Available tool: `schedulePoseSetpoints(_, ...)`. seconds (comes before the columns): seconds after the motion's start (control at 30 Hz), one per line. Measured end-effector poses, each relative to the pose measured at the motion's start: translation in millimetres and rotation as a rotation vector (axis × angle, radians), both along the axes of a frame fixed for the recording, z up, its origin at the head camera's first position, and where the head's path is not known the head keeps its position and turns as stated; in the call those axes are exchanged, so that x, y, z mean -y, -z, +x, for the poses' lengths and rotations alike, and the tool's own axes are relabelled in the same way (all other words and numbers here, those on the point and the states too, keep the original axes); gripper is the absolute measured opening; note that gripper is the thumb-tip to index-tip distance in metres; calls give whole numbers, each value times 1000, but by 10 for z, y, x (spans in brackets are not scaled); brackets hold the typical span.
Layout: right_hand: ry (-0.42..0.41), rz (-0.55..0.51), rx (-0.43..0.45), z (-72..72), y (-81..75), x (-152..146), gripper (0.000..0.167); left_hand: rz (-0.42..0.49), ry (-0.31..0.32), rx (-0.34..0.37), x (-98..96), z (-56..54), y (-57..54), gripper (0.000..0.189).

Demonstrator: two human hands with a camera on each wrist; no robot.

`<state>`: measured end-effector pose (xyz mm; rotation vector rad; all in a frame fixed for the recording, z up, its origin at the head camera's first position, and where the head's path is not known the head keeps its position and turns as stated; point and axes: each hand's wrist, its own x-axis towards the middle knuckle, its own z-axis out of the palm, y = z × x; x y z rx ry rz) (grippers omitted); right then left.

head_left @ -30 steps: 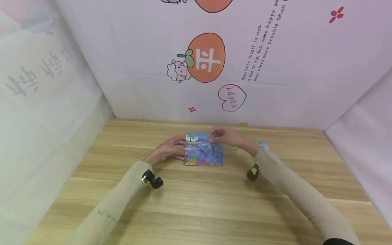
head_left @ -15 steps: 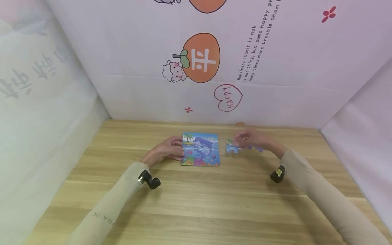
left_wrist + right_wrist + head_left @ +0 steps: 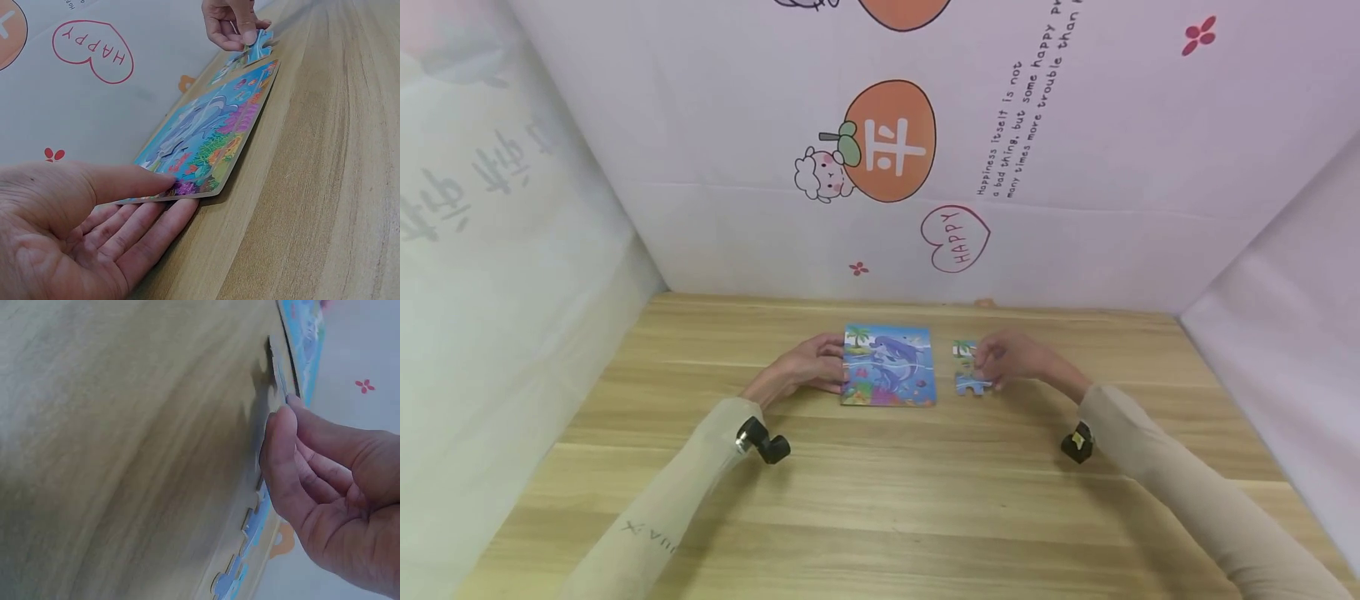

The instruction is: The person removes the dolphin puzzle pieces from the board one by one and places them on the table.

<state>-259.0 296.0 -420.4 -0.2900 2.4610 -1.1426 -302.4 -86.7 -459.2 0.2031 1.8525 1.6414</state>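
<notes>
Blue puzzle piece (image 3: 257, 51) is being pinched by the right hand (image 3: 1013, 357), fingertips nearly closed, at three o'clock from the picture board (image 3: 889, 367), whose nine-o'clock edge the left hand (image 3: 812, 362) is gripping. Probably light, stiff card, both are needing edge holds.

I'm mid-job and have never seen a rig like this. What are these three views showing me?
There is no machine here, just a person's bare left hand and right hand. The widest view comes from a camera on the head, looking down; the others come from the left wrist camera and right wrist camera, each watching its own hand. On the wooden table is a dolphin picture board. The left hand holds its edge, thumb on top. The right hand pinches a blue jigsaw piece. A palm-tree jigsaw piece lies beside the board, partly hidden by that hand.
</notes>
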Motion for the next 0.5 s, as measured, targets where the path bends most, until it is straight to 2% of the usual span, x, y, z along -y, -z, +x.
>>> schedulePoseSetpoints(0.2, 33, 68, -18, 22, 29, 30, 16, -5, -3, -6, 2, 6, -7, 82)
schedulePoseSetpoints(0.5, 38, 117, -50, -2, 128, -30, 17, -15, 1, -17, -8, 2, 13, 81)
